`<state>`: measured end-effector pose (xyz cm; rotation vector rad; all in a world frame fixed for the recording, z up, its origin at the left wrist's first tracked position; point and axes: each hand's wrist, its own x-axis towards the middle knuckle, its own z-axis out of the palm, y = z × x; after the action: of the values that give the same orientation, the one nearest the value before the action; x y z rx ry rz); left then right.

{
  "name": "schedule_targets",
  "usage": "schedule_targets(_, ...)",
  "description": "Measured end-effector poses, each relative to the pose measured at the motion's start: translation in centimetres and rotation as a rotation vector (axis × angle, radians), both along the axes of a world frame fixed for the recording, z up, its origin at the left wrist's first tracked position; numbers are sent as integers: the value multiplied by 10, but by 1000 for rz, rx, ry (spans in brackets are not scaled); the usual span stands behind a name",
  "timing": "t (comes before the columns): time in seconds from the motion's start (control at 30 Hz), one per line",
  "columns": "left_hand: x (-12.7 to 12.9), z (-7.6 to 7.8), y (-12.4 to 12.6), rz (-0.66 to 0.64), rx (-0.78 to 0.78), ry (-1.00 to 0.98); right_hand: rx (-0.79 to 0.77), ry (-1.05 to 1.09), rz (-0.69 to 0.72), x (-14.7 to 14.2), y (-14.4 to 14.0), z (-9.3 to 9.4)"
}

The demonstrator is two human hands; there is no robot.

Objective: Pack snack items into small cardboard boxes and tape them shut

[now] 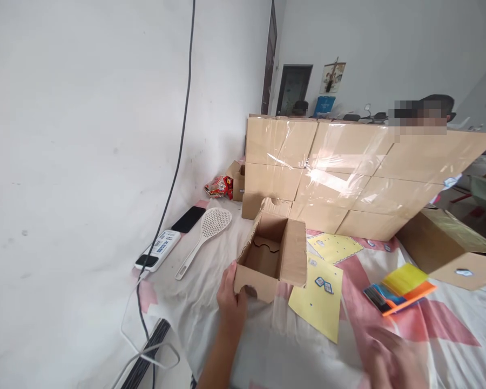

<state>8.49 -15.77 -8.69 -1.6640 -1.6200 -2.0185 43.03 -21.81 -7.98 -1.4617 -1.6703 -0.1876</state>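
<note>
The small open cardboard box (272, 254) sits on the cloth-covered table (267, 351), mouth tilted up toward me, its long axis running away toward the stacked cartons (348, 173). My left hand (231, 300) grips its near corner. My right hand (392, 356) is blurred and off the box; I cannot tell its grip. Yellow sheets (319, 302) lie just beside.

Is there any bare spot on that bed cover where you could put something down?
Yes: the cloth is bare in front of the colored card stack, near the blurred right hand. Another bare strip lies between the white spoon and the open small box that the left hand grips. It is crowded toward the carton wall and yellow sheets.
</note>
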Motion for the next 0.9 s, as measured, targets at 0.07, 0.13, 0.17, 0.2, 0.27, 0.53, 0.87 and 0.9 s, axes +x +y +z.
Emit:
schedule_targets(0.07, 2, 0, 1, -5, 11, 31, -161, -7, 197, -47, 18, 14)
schedule_targets(0.13, 4, 2, 1, -40, 3, 45, -283, 7, 299, -87, 36, 25)
schedule_targets(0.17, 4, 4, 0, -59, -12, 34, -330, 23, 334, -103, 45, 29)
schedule_targets(0.2, 4, 6, -1, -80, -36, 10, -377, 41, 373, -116, 52, 32)
schedule_targets(0.27, 3, 9, -3, -107, -80, -45, -433, 89, 418, -132, 62, 34)
schedule_targets(0.53, 2, 16, -4, -152, -255, -210, -438, 152, 472, -137, 67, 30)
schedule_targets(0.87, 0, 22, -3, -210, -337, -266, -410, 108, 490, -140, 67, 31)
schedule_targets(0.9, 0, 23, -3, -217, -343, -272, -401, 113, 487, -140, 67, 31)
